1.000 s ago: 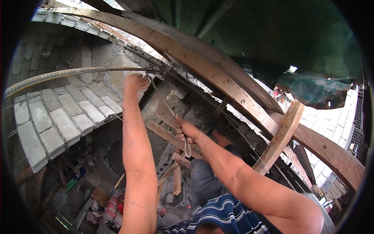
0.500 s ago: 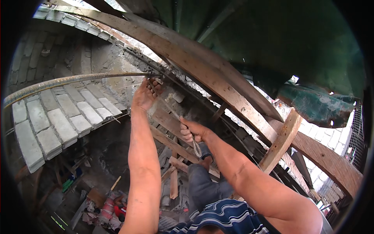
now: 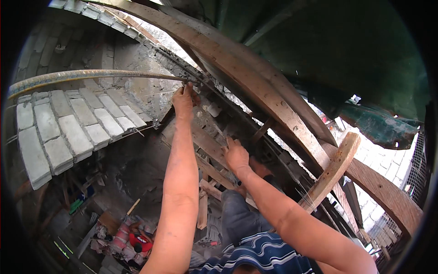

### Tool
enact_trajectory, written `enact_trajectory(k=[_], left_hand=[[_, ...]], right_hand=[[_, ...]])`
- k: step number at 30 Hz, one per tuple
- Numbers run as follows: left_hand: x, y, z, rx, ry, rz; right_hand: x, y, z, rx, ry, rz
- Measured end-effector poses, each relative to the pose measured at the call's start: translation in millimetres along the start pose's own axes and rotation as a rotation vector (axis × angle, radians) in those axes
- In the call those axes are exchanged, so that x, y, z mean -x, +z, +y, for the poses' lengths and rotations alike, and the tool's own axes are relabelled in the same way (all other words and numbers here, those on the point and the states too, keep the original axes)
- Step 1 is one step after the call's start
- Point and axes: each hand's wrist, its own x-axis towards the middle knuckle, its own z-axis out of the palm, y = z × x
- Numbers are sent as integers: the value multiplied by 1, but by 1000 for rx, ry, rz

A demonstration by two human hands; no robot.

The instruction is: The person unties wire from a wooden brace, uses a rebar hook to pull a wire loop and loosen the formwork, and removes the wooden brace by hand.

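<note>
At the right-hand end of a long ribbed metal bar [image 3: 91,74], my left hand [image 3: 184,102] is raised with its fingers closed in a pinch. What lies between those fingertips is too small to make out. Lower and to the right is my right hand [image 3: 237,156], its fingers curled and the index finger pointing upward. Whatever it holds is hidden behind the hand; the cord seen earlier does not show clearly. A thin line [image 3: 157,94] runs toward my left hand over the grey wall.
Pale brickwork [image 3: 75,132] ends in a stepped edge at left. Long wooden beams [image 3: 255,86] cross overhead beside dark green sheeting [image 3: 337,50]. A short timber [image 3: 335,166] stands near my right arm. Below are loose planks [image 3: 203,210] and a red item [image 3: 140,242] among clutter.
My right hand has moved right and slightly down; the looped cord that hung from it is no longer visible. My left hand has closed its fingers near the bar's end. The view has shifted slightly.
</note>
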Motion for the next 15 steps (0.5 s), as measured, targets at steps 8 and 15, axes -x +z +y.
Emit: enact_trajectory(k=[8,15], left_hand=[[2,20,0,10,0,134],[-15,20,-7,-265,118,203]], right_hand=[[-38,-30,24,80,-25,-35],[-83,-40,48,272,-664,-443]])
